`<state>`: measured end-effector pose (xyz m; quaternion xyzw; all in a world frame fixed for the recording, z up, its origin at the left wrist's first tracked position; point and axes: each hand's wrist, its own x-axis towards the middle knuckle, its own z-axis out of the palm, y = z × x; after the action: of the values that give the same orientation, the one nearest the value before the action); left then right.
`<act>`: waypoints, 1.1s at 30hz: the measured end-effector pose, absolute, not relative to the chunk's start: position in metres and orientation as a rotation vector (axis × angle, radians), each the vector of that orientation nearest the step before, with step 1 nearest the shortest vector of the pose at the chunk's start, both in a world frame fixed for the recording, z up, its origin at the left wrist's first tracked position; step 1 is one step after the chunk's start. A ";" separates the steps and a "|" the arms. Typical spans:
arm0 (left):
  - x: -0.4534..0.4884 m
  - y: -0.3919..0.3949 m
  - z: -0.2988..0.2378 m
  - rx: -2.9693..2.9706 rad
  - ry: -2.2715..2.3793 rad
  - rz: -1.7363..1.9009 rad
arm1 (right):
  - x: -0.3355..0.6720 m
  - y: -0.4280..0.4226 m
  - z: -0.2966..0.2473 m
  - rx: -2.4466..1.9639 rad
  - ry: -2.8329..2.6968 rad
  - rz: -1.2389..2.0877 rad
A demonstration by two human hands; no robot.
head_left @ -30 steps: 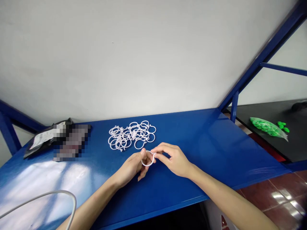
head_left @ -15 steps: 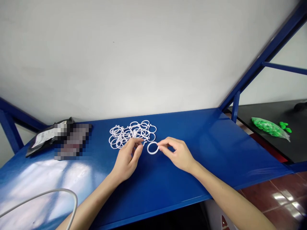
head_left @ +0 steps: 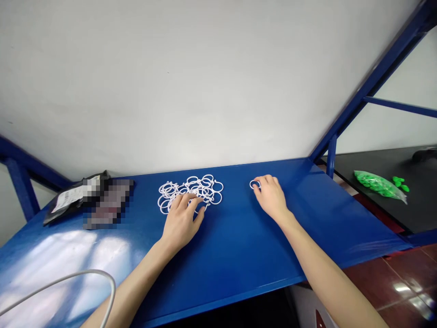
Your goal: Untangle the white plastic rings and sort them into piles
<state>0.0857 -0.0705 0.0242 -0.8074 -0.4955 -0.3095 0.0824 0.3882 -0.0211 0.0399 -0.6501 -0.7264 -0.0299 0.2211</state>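
Note:
A loose pile of white curtain rings (head_left: 214,186), each with a small eyelet, lies on the blue table (head_left: 232,246). My left hand (head_left: 182,218) rests over the near side of the pile, thumb and fingers apart and partly hiding some rings. Whether its fingertips touch a ring I cannot tell. Well to the right of the pile, my right hand (head_left: 270,195) has its fingers around a single white curtain ring (head_left: 251,184), low over the table or on it. Part of that ring is hidden by the fingers.
A black package with a white label (head_left: 73,197) and a blurred dark packet (head_left: 109,202) lie at the left. A white cable (head_left: 78,273) crosses the lower left. Blue frame bars (head_left: 331,157) rise at the right, before a black table with a bag of green pieces (head_left: 378,186).
My right hand has carried one ring away from the pile, to the right and farther back. My left hand has shifted slightly, its fingers now spread over the pile.

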 end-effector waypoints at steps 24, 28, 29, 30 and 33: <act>0.105 -0.093 0.040 -2.625 -1.827 -1.336 | 0.312 -0.085 0.043 -0.890 -2.376 -0.128; 0.109 -0.096 0.040 -2.678 -2.099 -1.440 | 0.303 -0.092 0.038 -0.781 -2.348 -0.050; 0.109 -0.095 0.039 -2.662 -2.136 -1.440 | 0.303 -0.092 0.038 -0.781 -2.300 -0.003; 0.109 -0.094 0.038 -2.643 -2.148 -1.427 | 0.303 -0.092 0.038 -0.796 -2.241 0.059; 0.107 -0.090 0.035 -2.608 -2.071 -1.340 | 0.309 -0.088 0.040 -0.886 -2.100 0.297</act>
<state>0.1065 -0.0902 0.0348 -0.7084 -0.5625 -0.3641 -0.2221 0.3085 -0.0882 0.0397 -0.3517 -0.8337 0.1179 0.4090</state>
